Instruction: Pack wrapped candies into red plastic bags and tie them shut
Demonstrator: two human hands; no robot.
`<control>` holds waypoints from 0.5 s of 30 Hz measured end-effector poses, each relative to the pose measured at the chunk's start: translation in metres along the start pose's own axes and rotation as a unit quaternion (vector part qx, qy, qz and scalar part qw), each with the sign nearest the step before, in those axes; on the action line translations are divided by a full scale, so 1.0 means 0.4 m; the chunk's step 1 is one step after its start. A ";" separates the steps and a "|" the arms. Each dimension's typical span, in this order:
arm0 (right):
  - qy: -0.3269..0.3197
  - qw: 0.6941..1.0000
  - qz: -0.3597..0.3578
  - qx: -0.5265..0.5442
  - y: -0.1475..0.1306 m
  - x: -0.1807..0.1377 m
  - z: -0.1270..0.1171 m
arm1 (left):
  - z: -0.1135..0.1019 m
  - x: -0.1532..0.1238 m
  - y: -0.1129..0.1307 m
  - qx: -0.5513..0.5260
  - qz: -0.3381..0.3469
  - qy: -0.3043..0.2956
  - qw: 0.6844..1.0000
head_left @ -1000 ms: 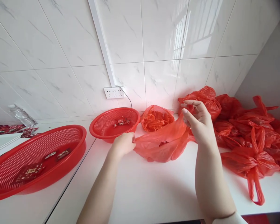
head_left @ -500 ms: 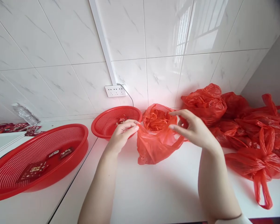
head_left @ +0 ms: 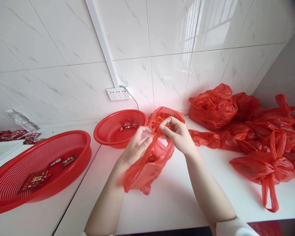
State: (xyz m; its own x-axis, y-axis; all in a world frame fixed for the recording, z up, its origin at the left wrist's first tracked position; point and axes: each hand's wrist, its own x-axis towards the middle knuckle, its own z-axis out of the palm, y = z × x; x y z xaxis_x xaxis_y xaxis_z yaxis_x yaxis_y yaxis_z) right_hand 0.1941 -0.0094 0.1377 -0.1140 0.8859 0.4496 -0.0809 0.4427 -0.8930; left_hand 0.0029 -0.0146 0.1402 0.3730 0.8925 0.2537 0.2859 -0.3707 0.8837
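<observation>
A thin red plastic bag (head_left: pixel 147 170) hangs between my hands, slumped to the left just above the white tabletop. My right hand (head_left: pixel 175 134) pinches a twisted upper strip of it between thumb and fingertips. My left hand (head_left: pixel 136 146) is curled at the bag's other upper edge, thumb and fingers bent about it; its exact hold is partly hidden. The bag's lower left corner overlaps my left wrist. Some reddish contents show faintly through the mouth. Behind my hands stands another open red plastic bag (head_left: pixel 166 113), filled with crumpled red plastic.
A round red basket (head_left: pixel 105 134) with small red packets (head_left: pixel 129 125) stands behind my left hand. A larger red basket (head_left: pixel 81 144) is at left, near a clear bottle (head_left: pixel 22 121). Several tied red bags (head_left: pixel 265 164) are piled at right. A power strip (head_left: pixel 118 93) is on the wall.
Both hands have moved closer together, my right hand leftward and now pinching the bag's top. The bag has swung left and down, and its mouth has narrowed.
</observation>
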 end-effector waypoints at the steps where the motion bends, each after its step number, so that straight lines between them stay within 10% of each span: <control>1: 0.004 1.000 -0.010 -0.009 -0.002 -0.002 -0.006 | -0.003 -0.006 0.012 0.003 0.000 0.006 1.000; 7: 0.000 0.990 -0.022 -0.136 0.013 -0.029 -0.056 | -0.048 -0.096 0.019 0.010 -0.014 0.122 0.992; 13: -0.138 0.971 0.123 -0.150 0.152 -0.039 -0.069 | -0.019 -0.271 -0.172 0.016 -0.131 0.338 0.932; 15: -0.174 0.962 0.162 -0.133 0.201 -0.029 -0.052 | 0.017 -0.331 -0.224 0.022 -0.181 0.322 0.929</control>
State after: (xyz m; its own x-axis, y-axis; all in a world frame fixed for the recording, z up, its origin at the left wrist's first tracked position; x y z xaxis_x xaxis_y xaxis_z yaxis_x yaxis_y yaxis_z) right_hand 0.2096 0.0186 0.0603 -0.4189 0.9040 0.0858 0.2660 0.2125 -0.9402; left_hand -0.0662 -0.1011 0.0247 -0.3564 0.9242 0.1375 0.3300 -0.0131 0.9439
